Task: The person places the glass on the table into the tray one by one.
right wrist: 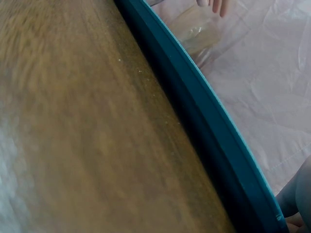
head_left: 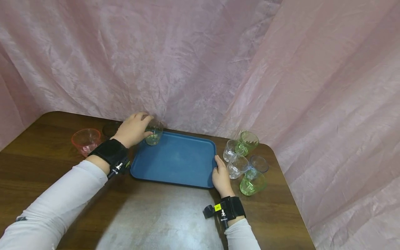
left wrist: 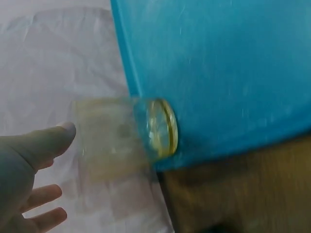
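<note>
A pale yellowish glass point(head_left: 155, 136) stands upright at the far left corner of a blue tray point(head_left: 175, 161). My left hand point(head_left: 134, 128) is beside this glass, thumb and fingers spread around its upper part. In the left wrist view the thumb is apart from the blurred glass point(left wrist: 163, 128), and the fingers are held loosely. At the tray's right side my right hand point(head_left: 221, 176) holds the rim. The right wrist view shows the tray's edge point(right wrist: 209, 131) with part of that hand at the lower right corner; most of its grip is hidden.
Right of the tray stand clear glasses point(head_left: 238, 166), green glasses point(head_left: 253, 184) and a bluish glass point(head_left: 259, 164), close to the right hand. A pink-red bowl-like glass point(head_left: 86, 140) and a dark glass point(head_left: 110, 130) are on the left. A pink curtain point(head_left: 187, 69) hangs behind the wooden table point(head_left: 37, 166).
</note>
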Available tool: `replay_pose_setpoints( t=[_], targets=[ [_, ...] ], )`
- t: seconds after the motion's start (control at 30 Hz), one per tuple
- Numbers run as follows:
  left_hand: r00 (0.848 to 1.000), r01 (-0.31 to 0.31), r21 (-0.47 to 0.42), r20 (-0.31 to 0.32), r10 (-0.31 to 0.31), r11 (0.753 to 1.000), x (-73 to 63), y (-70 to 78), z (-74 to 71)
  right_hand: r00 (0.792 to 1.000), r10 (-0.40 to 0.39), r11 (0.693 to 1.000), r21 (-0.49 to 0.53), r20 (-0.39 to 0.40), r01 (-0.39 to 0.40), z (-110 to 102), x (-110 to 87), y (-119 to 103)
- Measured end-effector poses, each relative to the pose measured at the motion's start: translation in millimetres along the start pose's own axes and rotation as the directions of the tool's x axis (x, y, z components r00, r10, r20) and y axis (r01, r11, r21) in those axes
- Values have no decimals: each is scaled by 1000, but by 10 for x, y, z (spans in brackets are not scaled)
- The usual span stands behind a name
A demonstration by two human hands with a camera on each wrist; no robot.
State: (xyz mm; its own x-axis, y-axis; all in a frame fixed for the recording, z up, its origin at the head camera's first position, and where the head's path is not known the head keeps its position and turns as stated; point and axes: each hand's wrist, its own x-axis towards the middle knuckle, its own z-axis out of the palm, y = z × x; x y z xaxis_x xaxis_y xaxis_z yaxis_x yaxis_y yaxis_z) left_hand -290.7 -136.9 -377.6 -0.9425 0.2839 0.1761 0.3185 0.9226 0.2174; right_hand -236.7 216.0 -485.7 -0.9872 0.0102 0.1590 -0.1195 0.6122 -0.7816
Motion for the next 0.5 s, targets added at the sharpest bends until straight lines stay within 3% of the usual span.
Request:
replay_pose_setpoints(
  t=[0.23,0.5],
  targets=[
    [998,55,-10,36,-54,998,-123,-235,-125,1000,2,1000,-6,-7,-2,3,-3,-4],
    [991,90,11,99,-91,996,-199,-502,-148,1000,3,1000,-15,-5,-3,-7,2,4]
  ],
)
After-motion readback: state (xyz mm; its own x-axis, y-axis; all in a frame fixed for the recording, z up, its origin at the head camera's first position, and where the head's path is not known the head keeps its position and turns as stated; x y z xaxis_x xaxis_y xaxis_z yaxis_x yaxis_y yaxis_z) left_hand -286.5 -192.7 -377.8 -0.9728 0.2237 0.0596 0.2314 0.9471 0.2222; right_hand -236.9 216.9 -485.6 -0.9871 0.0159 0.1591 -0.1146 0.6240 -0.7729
